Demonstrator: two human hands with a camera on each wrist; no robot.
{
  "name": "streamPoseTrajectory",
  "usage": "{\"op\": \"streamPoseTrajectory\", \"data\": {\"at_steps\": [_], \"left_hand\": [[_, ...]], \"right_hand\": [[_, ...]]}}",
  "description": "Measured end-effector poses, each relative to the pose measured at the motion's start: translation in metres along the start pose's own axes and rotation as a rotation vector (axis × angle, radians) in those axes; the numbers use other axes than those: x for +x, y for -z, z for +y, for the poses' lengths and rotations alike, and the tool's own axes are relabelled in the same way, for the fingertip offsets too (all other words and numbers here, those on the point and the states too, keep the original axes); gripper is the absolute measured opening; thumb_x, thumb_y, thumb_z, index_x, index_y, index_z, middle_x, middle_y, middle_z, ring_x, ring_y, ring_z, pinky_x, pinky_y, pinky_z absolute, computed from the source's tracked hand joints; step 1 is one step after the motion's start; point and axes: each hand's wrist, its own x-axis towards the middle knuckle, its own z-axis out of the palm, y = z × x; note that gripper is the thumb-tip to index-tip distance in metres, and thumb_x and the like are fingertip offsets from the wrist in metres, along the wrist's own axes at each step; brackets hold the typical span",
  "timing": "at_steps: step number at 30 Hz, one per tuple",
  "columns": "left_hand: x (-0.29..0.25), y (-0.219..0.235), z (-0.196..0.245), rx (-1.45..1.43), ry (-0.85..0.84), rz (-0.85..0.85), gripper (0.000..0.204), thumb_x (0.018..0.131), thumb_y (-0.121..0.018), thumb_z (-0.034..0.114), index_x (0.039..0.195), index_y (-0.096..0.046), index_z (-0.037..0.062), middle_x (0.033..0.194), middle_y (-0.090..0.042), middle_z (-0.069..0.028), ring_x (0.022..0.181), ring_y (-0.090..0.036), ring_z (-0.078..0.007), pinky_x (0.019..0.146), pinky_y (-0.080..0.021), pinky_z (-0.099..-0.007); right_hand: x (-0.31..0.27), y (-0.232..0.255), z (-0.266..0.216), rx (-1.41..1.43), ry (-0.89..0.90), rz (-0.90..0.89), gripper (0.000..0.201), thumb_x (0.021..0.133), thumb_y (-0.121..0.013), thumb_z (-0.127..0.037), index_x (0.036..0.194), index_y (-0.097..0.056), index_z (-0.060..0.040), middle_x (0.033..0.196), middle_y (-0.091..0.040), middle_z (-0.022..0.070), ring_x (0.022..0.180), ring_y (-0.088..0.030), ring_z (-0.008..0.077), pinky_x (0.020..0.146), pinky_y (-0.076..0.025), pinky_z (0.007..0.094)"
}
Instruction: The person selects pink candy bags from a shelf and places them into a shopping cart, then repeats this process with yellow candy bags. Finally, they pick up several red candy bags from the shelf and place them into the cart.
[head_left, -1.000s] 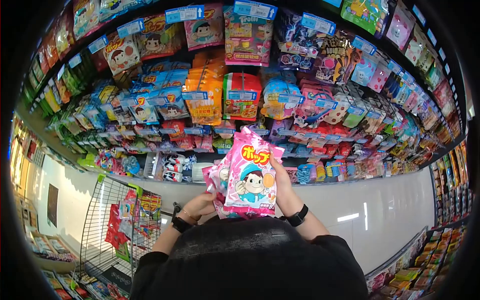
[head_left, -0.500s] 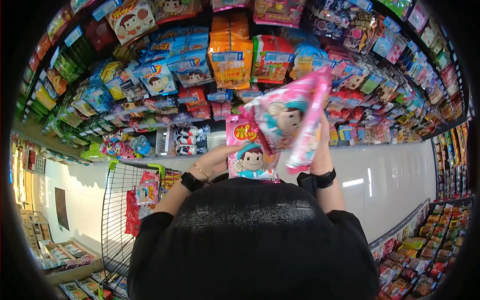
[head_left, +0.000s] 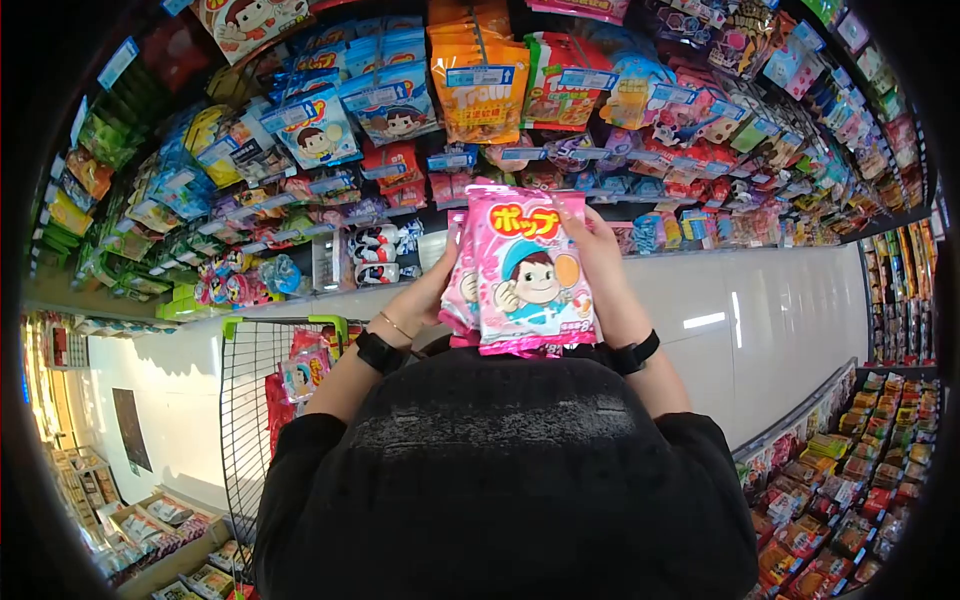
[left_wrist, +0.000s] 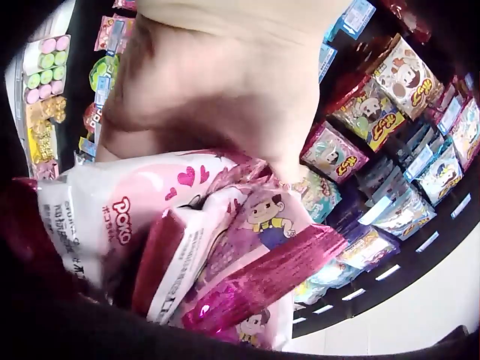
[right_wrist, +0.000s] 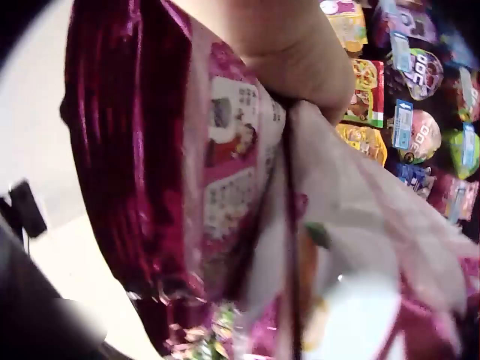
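Observation:
Several pink candy bags [head_left: 532,280] are held together upright in front of the chest, the front one showing a character in a blue cap. My left hand [head_left: 428,292] grips the bags at their left edge; in the left wrist view that hand [left_wrist: 217,82] lies over the bunched bags [left_wrist: 157,202]. At the right edge my right hand [head_left: 603,270] pinches the bags, thumb on the front. The right wrist view has the right hand [right_wrist: 281,52] against a bag's shiny magenta edge [right_wrist: 127,150]; its fingertips are hidden.
Shelves of hanging bags, with orange bags [head_left: 480,90] and blue bags [head_left: 390,105], curve across the front. A wire cart [head_left: 250,400] holding some packs stands at the left. Low display bins [head_left: 840,480] stand at the right rear.
The bags, spread apart and tilted half a second ago, are now stacked close together and upright between both hands. The view has shifted lower, and the shelves sit higher in it.

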Motion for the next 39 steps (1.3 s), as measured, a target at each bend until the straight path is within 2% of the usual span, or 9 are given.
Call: {"op": "streamPoseTrajectory", "data": {"at_steps": [2,6,9,12,21,29,30,34,39], "left_hand": [[-0.015,0.012,0.001,0.149,0.017,0.154,0.059,0.089,-0.048,0.044,0.131,-0.035,0.0042,0.124,-0.05,-0.0115,0.112,-0.05,-0.0204,0.094,-0.042,-0.0379],[-0.062,-0.016,0.027,0.3,0.075,0.194,0.054,0.082,-0.058,0.014,0.129,-0.036,-0.0016,0.121,-0.053,-0.0129,0.11,-0.052,-0.0215,0.095,-0.041,-0.0353],[-0.064,0.017,0.013,0.215,-0.037,0.045,0.058,0.075,-0.06,0.006,0.128,-0.037,-0.0038,0.122,-0.051,-0.0157,0.11,-0.052,-0.0243,0.096,-0.04,-0.0356],[-0.067,0.027,0.013,0.169,0.035,0.043,0.058,0.074,-0.06,0.005,0.127,-0.038,-0.0042,0.121,-0.052,-0.0168,0.11,-0.052,-0.0257,0.097,-0.039,-0.035],[-0.053,0.049,0.024,0.165,-0.043,0.119,0.046,0.074,-0.059,0.004,0.117,-0.047,-0.0062,0.108,-0.06,-0.0155,0.099,-0.058,-0.0227,0.088,-0.045,-0.0325],[-0.027,0.069,0.033,0.315,-0.263,0.258,0.036,0.078,-0.058,0.006,0.111,-0.052,-0.009,0.106,-0.061,-0.0141,0.095,-0.06,-0.0227,0.086,-0.047,-0.0322],[-0.022,0.073,0.036,0.461,-0.35,0.263,0.037,0.078,-0.057,0.007,0.111,-0.052,-0.0095,0.106,-0.061,-0.0145,0.096,-0.059,-0.0234,0.086,-0.047,-0.0334],[0.006,0.084,0.049,-0.015,-0.373,0.188,0.039,0.067,-0.056,0.003,0.105,-0.056,-0.0079,0.106,-0.06,-0.0161,0.096,-0.06,-0.0253,0.083,-0.049,-0.0342],[0.012,0.091,0.056,0.077,-0.355,0.206,0.04,0.067,-0.057,0.003,0.105,-0.056,-0.0077,0.106,-0.06,-0.0159,0.096,-0.059,-0.0254,0.083,-0.049,-0.0344]], "right_hand": [[-0.001,-0.018,0.006,-0.118,0.06,0.028,0.02,0.084,-0.061,-0.012,0.101,-0.062,-0.0016,0.105,-0.058,0.006,0.081,-0.056,0.0113,0.069,-0.043,0.0218],[0.0,-0.048,0.007,-0.67,0.632,0.105,0.011,0.078,-0.065,-0.006,0.085,-0.065,0.0017,0.107,-0.055,0.0099,0.097,-0.051,0.0198,0.081,-0.04,0.0275],[0.01,-0.059,0.002,-0.718,0.868,0.116,0.012,0.079,-0.063,-0.006,0.087,-0.063,0.003,0.109,-0.054,0.0096,0.098,-0.05,0.0168,0.082,-0.041,0.0264],[0.003,-0.074,-0.009,0.079,0.301,-0.105,0.022,0.086,-0.057,-0.008,0.106,-0.056,-0.0004,0.099,-0.059,0.0036,0.087,-0.055,0.0099,0.076,-0.044,0.0229],[0.034,-0.084,-0.036,0.077,-0.221,-0.446,0.031,0.079,-0.065,-0.005,0.109,-0.057,0.001,0.102,-0.062,0.0083,0.089,-0.06,0.0135,0.075,-0.049,0.0269],[0.146,-0.083,-0.167,0.218,0.236,-0.287,0.02,0.082,-0.063,-0.011,0.098,-0.061,0.0,0.088,-0.063,0.0036,0.073,-0.059,0.009,0.062,-0.048,0.0253],[0.175,-0.079,-0.178,0.167,0.307,-0.307,0.016,0.082,-0.063,-0.011,0.094,-0.062,0.0007,0.084,-0.062,0.0024,0.069,-0.057,0.0079,0.059,-0.045,0.0233],[0.25,-0.085,-0.217,-0.174,0.579,-0.325,0.016,0.081,-0.065,-0.02,0.082,-0.065,-0.0035,0.071,-0.062,0.0026,0.065,-0.057,0.0099,0.058,-0.043,0.0259],[0.286,-0.109,-0.244,-0.413,0.786,-0.355,0.029,0.079,-0.067,-0.025,0.091,-0.063,0.0011,0.078,-0.064,0.0034,0.071,-0.057,0.0084,0.064,-0.044,0.0245]]}}
